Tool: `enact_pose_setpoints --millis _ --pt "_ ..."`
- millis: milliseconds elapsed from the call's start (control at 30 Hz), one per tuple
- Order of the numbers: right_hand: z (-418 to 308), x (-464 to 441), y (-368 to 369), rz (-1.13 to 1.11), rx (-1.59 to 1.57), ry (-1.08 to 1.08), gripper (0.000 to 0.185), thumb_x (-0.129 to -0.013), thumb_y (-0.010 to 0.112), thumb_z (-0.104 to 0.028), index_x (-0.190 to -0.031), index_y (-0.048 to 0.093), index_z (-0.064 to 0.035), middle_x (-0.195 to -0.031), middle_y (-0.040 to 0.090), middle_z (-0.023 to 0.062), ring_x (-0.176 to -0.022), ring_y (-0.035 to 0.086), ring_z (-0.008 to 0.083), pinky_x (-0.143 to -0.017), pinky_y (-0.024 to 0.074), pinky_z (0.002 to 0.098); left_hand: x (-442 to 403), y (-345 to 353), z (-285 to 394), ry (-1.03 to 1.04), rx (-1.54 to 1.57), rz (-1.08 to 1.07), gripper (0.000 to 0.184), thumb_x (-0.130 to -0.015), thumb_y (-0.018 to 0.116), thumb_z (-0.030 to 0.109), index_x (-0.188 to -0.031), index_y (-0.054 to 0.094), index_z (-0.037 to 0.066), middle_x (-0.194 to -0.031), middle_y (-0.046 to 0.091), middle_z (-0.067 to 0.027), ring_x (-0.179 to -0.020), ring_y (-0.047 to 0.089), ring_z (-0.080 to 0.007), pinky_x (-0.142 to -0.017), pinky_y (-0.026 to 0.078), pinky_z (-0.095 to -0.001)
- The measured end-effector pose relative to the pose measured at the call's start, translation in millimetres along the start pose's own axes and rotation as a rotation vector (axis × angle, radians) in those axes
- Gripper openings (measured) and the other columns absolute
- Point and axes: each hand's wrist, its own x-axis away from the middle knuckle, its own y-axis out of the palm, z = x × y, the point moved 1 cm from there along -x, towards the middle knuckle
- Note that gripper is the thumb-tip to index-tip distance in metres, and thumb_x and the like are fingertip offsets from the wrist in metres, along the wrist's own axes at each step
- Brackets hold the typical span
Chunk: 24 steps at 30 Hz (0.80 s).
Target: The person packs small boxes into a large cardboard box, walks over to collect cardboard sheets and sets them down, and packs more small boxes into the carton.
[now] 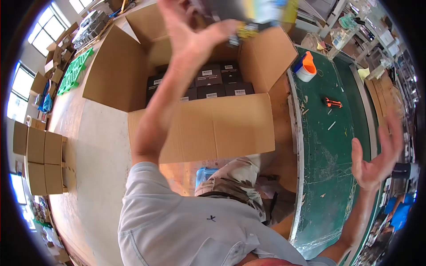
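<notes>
Brown cardboard cartons (44,159) stood stacked at the far left near the windows (17,95), with pale floor (97,142) giving open room between them and the open carton (213,126). Its mouth faced up, flaps spread, the near flap's long axis running left to right; black boxes (208,80) sat inside, white labels showing. Above, the left hand (188,35) was raised beside a blurred dark-and-yellow item (262,11); whether its fingers gripped that, I couldn't tell. Rightward, the green surface (321,177) stretched lengthwise away from the person, and near its right edge hung the right hand (377,164), fingers wide apart.
</notes>
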Motion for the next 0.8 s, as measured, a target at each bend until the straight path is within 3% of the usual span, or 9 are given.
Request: enact_pose_setpoints --millis 33,67,100,167,267,467,633,733,800 --pt "3 31 20 -0.060 0.011 0.173 0.056 -0.087 0.079 -0.004 -0.139 0.058 -0.0033 -0.156 0.046 0.0228 -0.144 0.045 0.0427 -0.113 0.0450 0.0532 -6 -28 -22 0.041 -0.048 -0.128 0.127 -0.074 0.093 0.038 -0.165 0.008 0.015 -0.153 0.036 -0.0178 -0.144 0.042 -0.0324 -0.116 0.043 -0.0569" --pt "3 62 41 -0.119 0.022 0.343 0.054 -0.087 0.078 -0.003 -0.138 0.060 -0.0034 -0.155 0.047 0.0229 -0.143 0.047 0.0435 -0.113 0.0451 0.0523 0 -37 -30 -0.090 -0.127 -0.001 0.126 -0.056 0.099 0.027 -0.158 0.027 0.007 -0.141 0.046 -0.0142 -0.128 0.052 -0.0264 -0.112 0.044 -0.0414" --pt "-1 91 55 -0.232 0.014 0.456 0.053 -0.085 0.078 -0.002 -0.135 0.060 -0.0023 -0.154 0.048 0.0217 -0.142 0.048 0.0425 -0.114 0.0446 0.0505 7 -56 -54 -0.088 -0.122 -0.001 0.126 -0.056 0.099 0.027 -0.158 0.027 0.007 -0.141 0.046 -0.0142 -0.128 0.052 -0.0264 -0.112 0.044 -0.0414" --pt "-12 160 78 -0.398 -0.049 0.642 0.049 -0.084 0.077 0.000 -0.131 0.061 -0.0008 -0.151 0.050 0.0210 -0.141 0.049 0.0419 -0.115 0.0438 0.0490 23 -92 -117 -0.058 -0.655 -0.264 0.123 -0.053 0.099 0.023 -0.156 0.033 0.006 -0.142 0.046 -0.0152 -0.130 0.050 -0.0302 -0.115 0.043 -0.0421" --pt "-45 256 93 -0.509 -0.171 0.813 0.037 -0.090 0.072 -0.003 -0.126 0.064 -0.0001 -0.148 0.052 0.0216 -0.137 0.051 0.0435 -0.113 0.0443 0.0507 66 -89 -166 -0.215 -0.707 -0.409 0.116 -0.052 0.097 0.021 -0.152 0.040 0.006 -0.142 0.046 -0.0192 -0.138 0.043 -0.0366 -0.119 0.038 -0.0449" --pt "-82 303 86 -0.415 -0.069 0.948 0.025 -0.097 0.066 -0.009 -0.120 0.066 0.0011 -0.137 0.058 0.0224 -0.125 0.056 0.0454 -0.106 0.0459 0.0532 131 -85 -237 -0.453 -0.648 -0.530 0.107 -0.056 0.092 0.020 -0.149 0.041 0.009 -0.146 0.042 -0.0214 -0.141 0.042 -0.0398 -0.121 0.037 -0.0446" --pt "-84 306 94 -0.367 -0.023 0.969 0.022 -0.098 0.065 -0.010 -0.118 0.066 0.0007 -0.136 0.058 0.0221 -0.123 0.057 0.0444 -0.104 0.0450 0.0530 129 -95 -249 -0.470 -0.640 -0.670 0.105 -0.057 0.089 0.019 -0.150 0.042 0.012 -0.147 0.042 -0.0213 -0.143 0.040 -0.0402 -0.122 0.036 -0.0461" --pt "-85 308 98 -0.330 0.015 0.969 0.021 -0.097 0.065 -0.009 -0.116 0.065 0.0001 -0.134 0.059 0.0218 -0.122 0.057 0.0439 -0.104 0.0445 0.0528 115 -69 -252 -0.513 -0.689 -1.101 0.102 -0.058 0.083 0.017 -0.152 0.042 0.013 -0.151 0.043 -0.0185 -0.146 0.039 -0.0404 -0.123 0.034 -0.0446" --pt "-85 304 96 -0.336 0.008 0.981 0.020 -0.096 0.066 -0.008 -0.115 0.066 -0.0005 -0.134 0.060 0.0214 -0.122 0.057 0.0436 -0.104 0.0446 0.0527 109 -50 -267 -0.585 -0.751 -1.204 0.102 -0.060 0.084 0.019 -0.153 0.042 0.016 -0.152 0.043 -0.0178 -0.146 0.038 -0.0410 -0.122 0.035 -0.0478"
